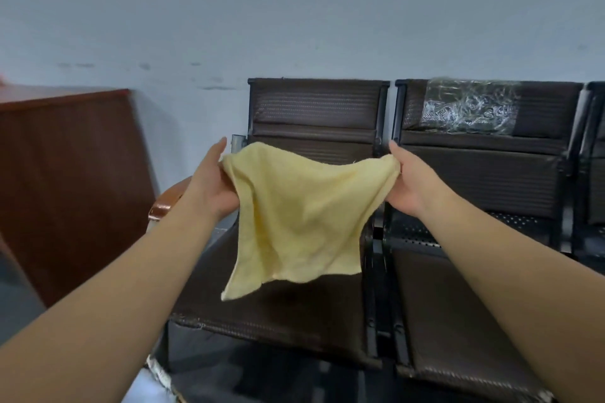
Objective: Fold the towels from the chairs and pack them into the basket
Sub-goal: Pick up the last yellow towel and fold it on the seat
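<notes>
Above the seat of the left chair (314, 108), a yellow towel (304, 216) hangs spread in the air between two bare hands, clear of the seat, with its lower edge loose and its bottom left corner dangling lowest. The left hand (212, 183) has its grip closed on the towel's upper left corner: the thumb lies along the top, while the fingers are hidden behind the cloth. The right hand (409, 180) pinches the upper right corner in the same way, thumb visible and fingers tucked under the bunched edge, so how many of them hold the cloth cannot be made out. The top edge sags slightly between the two grips. Just beside the first chair stands a right chair (474, 173), dark brown like it, with crinkled clear plastic wrap (471, 106) over part of its backrest. A third chair (596, 141) is cut off by the right edge. Behind all of them is a pale wall (294, 10). To the left stands a reddish wooden cabinet (65, 173), blurred and partly out of frame, and a glossy brown armrest (167, 199) shows behind the left forearm. Something white and frayed (160, 373) near the bottom edge is too unclear to identify.
</notes>
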The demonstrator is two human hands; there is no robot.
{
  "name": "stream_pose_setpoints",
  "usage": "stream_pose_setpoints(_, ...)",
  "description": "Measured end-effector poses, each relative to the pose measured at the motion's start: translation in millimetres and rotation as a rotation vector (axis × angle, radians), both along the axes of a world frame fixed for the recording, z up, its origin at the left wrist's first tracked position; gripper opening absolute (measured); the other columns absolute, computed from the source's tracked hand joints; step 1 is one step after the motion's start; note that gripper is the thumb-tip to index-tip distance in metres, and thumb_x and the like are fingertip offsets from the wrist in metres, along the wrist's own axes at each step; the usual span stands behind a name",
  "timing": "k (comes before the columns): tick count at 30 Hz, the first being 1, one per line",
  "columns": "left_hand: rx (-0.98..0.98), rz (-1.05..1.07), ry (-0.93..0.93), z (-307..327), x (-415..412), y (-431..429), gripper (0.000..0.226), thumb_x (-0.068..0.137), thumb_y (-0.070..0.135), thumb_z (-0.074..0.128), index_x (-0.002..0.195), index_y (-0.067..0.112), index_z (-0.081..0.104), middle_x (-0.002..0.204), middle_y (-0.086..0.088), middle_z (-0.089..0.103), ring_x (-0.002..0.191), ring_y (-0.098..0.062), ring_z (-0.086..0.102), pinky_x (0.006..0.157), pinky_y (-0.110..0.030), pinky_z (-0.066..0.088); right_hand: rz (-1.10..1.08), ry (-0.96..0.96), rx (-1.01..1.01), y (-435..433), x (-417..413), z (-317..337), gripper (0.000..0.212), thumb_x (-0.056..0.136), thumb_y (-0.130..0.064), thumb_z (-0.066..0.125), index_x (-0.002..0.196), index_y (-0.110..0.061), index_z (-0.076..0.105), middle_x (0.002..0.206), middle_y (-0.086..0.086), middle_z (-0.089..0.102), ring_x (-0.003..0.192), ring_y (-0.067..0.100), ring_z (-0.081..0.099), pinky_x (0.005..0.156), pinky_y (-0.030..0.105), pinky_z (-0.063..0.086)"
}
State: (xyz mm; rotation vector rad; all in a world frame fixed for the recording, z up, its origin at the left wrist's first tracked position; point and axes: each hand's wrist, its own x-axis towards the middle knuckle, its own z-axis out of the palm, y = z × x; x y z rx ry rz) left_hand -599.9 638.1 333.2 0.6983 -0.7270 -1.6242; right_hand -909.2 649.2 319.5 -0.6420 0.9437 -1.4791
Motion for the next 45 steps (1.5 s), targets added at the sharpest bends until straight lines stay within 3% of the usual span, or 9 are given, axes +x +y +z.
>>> stream_pose_setpoints(9, 0.35, -0.088, -0.326, -67, 14, 0, 0.023, 0.103, 0.008, 0.044, 0.119, 0.001, 0.06, 0.082, -0.02, 0.074, 0.083, -0.032, 0.07, 0.07, -0.052, 0.055, -0.123, 0.2, 0.153, 11, -2, -49, 0.028, 0.093, 0.013, 0.044, 0.105, -0.007, 0.06, 0.114, 0.02, 0.061, 0.094, 0.031, 0.064, 0.072, 0.041, 0.054)
stream_pose_setpoints(12, 0.26, -0.111, -0.25, -69, 16, 2, 0.022, 0.098, 0.005, 0.041, 0.096, 0.0, 0.062, 0.086, -0.023, 0.072, 0.088, -0.035, 0.069, 0.078, -0.049, 0.048, -0.091, 0.321, 0.141, 13, -3, -56, 0.05, 0.09, 0.018, 0.036, 0.115, -0.013, 0.065, 0.116, 0.018, 0.06, 0.102, 0.033, 0.064, 0.075, 0.04, 0.056)
stream_pose_setpoints(17, 0.11, -0.063, -0.154, -55, 16, -8, 0.011, 0.087, 0.009, 0.051, 0.078, 0.007, 0.055, 0.081, -0.013, 0.06, 0.075, -0.026, 0.061, 0.077, -0.04, 0.051, -0.167, 0.306, 0.045, 8, -7, -50, 0.019, 0.091, -0.003, 0.067, 0.108, -0.009, 0.073, 0.104, 0.015, 0.073, 0.091, 0.026, 0.072, 0.068, 0.033, 0.057)
stream_pose_setpoints(20, 0.053, 0.165, -0.38, -53, 24, -28, 0.011, 0.089, 0.007, 0.064, 0.098, 0.002, 0.065, 0.1, -0.017, 0.069, 0.084, -0.027, 0.068, 0.071, -0.041, 0.054, -0.223, 0.322, 0.012, 0, -14, -46, 0.02, 0.092, 0.0, 0.065, 0.11, -0.009, 0.07, 0.106, 0.017, 0.069, 0.091, 0.028, 0.068, 0.073, 0.037, 0.057)
stream_pose_setpoints(24, -0.099, 0.279, -0.725, -49, 44, -48, 0.059, 0.08, 0.013, 0.075, 0.133, 0.021, 0.05, 0.125, -0.008, 0.059, 0.106, -0.029, 0.063, 0.079, -0.043, 0.055, -0.216, 0.58, 0.043, -12, -21, -43, 0.013, 0.09, 0.003, 0.065, 0.098, -0.007, 0.068, 0.111, 0.02, 0.066, 0.104, 0.034, 0.066, 0.092, 0.047, 0.056)
stream_pose_setpoints(28, -0.276, 0.2, -1.158, -34, 50, -53, 0.026, 0.088, 0.008, 0.065, 0.111, 0.015, 0.074, 0.12, -0.004, 0.063, 0.095, -0.016, 0.063, 0.075, -0.024, 0.051, -0.135, 0.893, 0.055, -21, -27, -37, 0.022, 0.087, 0.01, 0.063, 0.093, -0.01, 0.069, 0.109, 0.017, 0.065, 0.105, 0.032, 0.062, 0.094, 0.045, 0.054)
stream_pose_setpoints(32, -0.362, 0.257, -1.463, -26, 51, -71, 0.018, 0.088, 0.018, 0.071, 0.105, 0.013, 0.077, 0.103, -0.001, 0.067, 0.08, -0.015, 0.066, 0.072, -0.023, 0.053, -0.229, 1.153, 0.046, -38, -26, -26, 0.015, 0.086, 0.0, 0.07, 0.083, -0.015, 0.071, 0.092, 0.007, 0.068, 0.089, 0.023, 0.063, 0.065, 0.028, 0.05)
stream_pose_setpoints(40, -0.508, 0.593, -1.369, 7, 31, -112, 0.017, 0.089, 0.016, 0.066, 0.101, 0.017, 0.077, 0.097, -0.001, 0.071, 0.093, -0.016, 0.059, 0.082, -0.024, 0.041, -0.476, 1.108, -0.106, -90, -28, 5, 0.013, 0.091, -0.009, 0.068, 0.097, -0.02, 0.07, 0.107, 0.006, 0.066, 0.099, 0.022, 0.06, 0.09, 0.036, 0.052)
stream_pose_setpoints(45, -0.528, 0.648, -1.219, 14, 34, -107, 0.015, 0.091, 0.015, 0.064, 0.1, 0.02, 0.075, 0.091, 0.003, 0.067, 0.086, -0.014, 0.057, 0.077, -0.022, 0.041, -0.503, 0.925, -0.219, -91, -31, 18, 0.014, 0.096, -0.007, 0.061, 0.096, -0.022, 0.06, 0.112, 0.007, 0.064, 0.1, 0.02, 0.06, 0.084, 0.03, 0.049)
